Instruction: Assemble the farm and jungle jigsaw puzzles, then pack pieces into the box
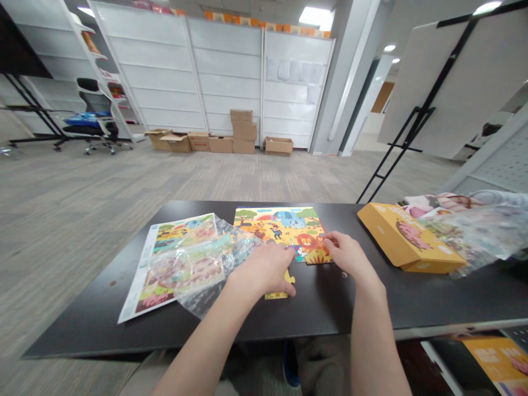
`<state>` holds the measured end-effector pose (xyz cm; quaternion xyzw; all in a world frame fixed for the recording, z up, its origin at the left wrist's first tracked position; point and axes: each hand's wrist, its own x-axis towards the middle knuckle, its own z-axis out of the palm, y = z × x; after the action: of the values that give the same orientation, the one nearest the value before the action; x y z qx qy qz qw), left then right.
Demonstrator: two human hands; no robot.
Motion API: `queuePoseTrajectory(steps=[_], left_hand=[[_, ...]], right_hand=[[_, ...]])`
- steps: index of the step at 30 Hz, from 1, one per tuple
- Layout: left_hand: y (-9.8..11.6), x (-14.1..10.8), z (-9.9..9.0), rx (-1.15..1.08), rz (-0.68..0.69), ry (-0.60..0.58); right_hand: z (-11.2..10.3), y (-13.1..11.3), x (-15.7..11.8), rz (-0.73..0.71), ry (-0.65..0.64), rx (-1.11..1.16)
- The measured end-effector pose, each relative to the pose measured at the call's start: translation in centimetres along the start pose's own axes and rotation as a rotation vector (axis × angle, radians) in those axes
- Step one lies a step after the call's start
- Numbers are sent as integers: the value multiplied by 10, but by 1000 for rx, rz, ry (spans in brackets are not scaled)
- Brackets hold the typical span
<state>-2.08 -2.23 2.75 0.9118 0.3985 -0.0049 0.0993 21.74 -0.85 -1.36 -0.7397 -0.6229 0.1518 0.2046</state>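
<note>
A colourful jigsaw puzzle (284, 223) with blue elephants and orange lions lies on the dark table. My left hand (268, 267) arches over a loose yellow puzzle piece (280, 291) at the puzzle's near edge. Its thumb and fingers are round the piece, which the palm partly hides. At the puzzle's right edge, my right hand (346, 253) has its fingertips closed together on the border beside a lion. Left of the puzzle lies a printed picture sheet (138, 294), partly covered by a clear plastic bag (198, 286).
A yellow box (388, 236) rests on the right of the black table (231, 338), against more clear plastic packaging (490, 225) and some fabric. A tiny scrap (345, 274) lies under my right wrist. Cardboard boxes (243, 132) line the far shelves. An easel stand (406, 132) is beyond the table.
</note>
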Motion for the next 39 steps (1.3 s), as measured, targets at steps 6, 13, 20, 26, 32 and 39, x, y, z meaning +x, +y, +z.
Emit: queuePoseTrajectory(steps=[6,13,20,26,32,39], left_hand=[[17,29,10,-6,46,155],[24,62,35,9,29,209],[24,61,30,35,55,177],[20,59,30,-32,75,179],[19,57,27,-95,88,181],[16,57,29,-213,93,184]], right_hand=[[2,1,-1,-55,-21,-50],[-2,7,-3,-82,-47,-10],[-2,9,-4,-106,-32,-7],[-3,8,-5,-110,-30,-10],[0,-5,-7,-103,-90,201],[5,-13,-8,37,-154,467]])
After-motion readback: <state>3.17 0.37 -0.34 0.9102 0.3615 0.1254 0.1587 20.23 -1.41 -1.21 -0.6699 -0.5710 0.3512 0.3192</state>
